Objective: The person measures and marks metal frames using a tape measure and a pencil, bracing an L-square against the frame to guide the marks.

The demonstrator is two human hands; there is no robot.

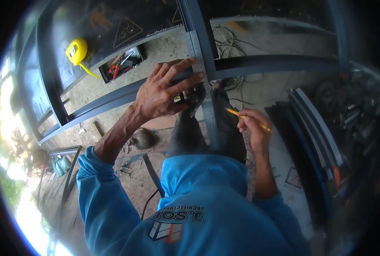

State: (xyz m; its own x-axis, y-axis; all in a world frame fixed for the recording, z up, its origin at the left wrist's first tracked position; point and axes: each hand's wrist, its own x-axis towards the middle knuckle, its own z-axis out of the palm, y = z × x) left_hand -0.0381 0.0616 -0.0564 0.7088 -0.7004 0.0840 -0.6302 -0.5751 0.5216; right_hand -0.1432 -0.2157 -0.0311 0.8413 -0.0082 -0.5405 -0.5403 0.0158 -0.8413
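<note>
A long steel ruler (pixel 209 117) lies along the upright bar of a dark grey metal frame (pixel 249 68) and reaches down over my legs. My left hand (pixel 160 89) holds the ruler, its fingertips pressing on the blade near the frame's joint. The thumb is bent below, beside a dark piece partly hidden by the hand. My right hand (pixel 257 130) is closed around a yellow pencil (pixel 267 126), whose tip points left toward the ruler without touching it.
A yellow tape measure (pixel 76 51) rests at upper left, its tape end out. Beside it, a black tray (pixel 121 64) holds red-handled tools. Coiled cable (pixel 228 45) lies behind the frame. Several long metal profiles (pixel 311 128) are stacked at right. A round object (pixel 143 138) sits on the floor.
</note>
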